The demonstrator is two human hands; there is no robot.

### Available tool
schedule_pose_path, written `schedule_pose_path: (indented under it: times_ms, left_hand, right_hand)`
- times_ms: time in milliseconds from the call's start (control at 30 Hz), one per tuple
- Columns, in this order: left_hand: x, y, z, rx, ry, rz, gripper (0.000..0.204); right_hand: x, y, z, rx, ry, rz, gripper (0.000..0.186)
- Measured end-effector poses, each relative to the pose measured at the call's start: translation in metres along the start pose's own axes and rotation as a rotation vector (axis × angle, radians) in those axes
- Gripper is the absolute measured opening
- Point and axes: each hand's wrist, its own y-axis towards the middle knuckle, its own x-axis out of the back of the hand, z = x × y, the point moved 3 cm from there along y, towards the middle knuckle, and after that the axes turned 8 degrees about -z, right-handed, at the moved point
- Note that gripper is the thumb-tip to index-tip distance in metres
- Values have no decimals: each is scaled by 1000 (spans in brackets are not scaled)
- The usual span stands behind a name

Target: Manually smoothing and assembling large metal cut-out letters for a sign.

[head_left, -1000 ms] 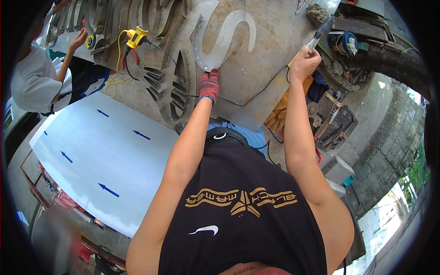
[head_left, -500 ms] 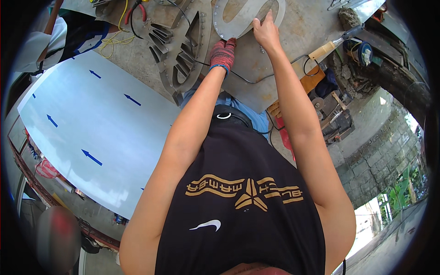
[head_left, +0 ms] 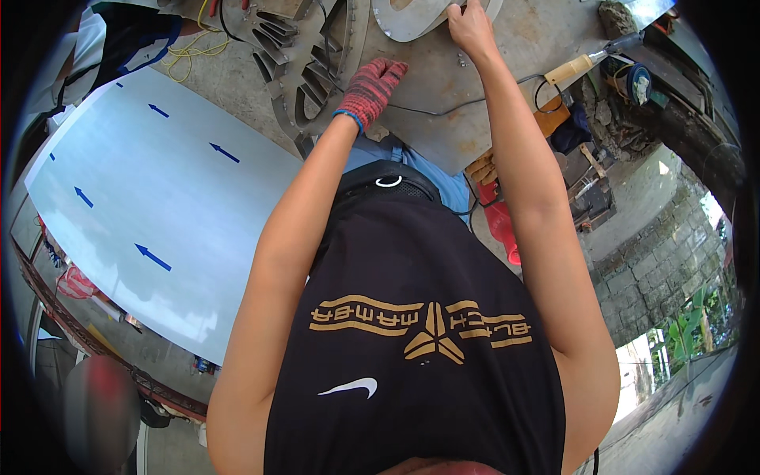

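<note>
My left hand, in a red knit glove, is closed above the rusty steel sheet, just below a curved metal letter; whatever is in its fingers is hidden. At the top, my bare right hand grips that letter, which runs out of view. Left of the glove stand metal letter shapes with thin upright strips. An iron with a wooden handle and a metal tip lies at the right, its black cord crossing the sheet.
A large pale sheet with blue arrows lies at left, beside another person and a yellow cord. At right are a dark blue can, rubble, tools and a red object low down.
My right hand has left the iron, now lying on the sheet, and moved to the letter. My gloved hand has come away from the letter's edge, down and left.
</note>
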Motion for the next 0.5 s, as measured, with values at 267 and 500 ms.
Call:
schedule_pose_path:
  times_ms: [267, 500]
  left_hand:
    - [46, -81, 16, -536, 105, -213, 13]
    - [37, -74, 17, -522, 148, -331, 14]
  right_hand:
    - [-2, 5, -8, 48, 39, -69, 76]
    - [-3, 4, -9, 80, -4, -61, 76]
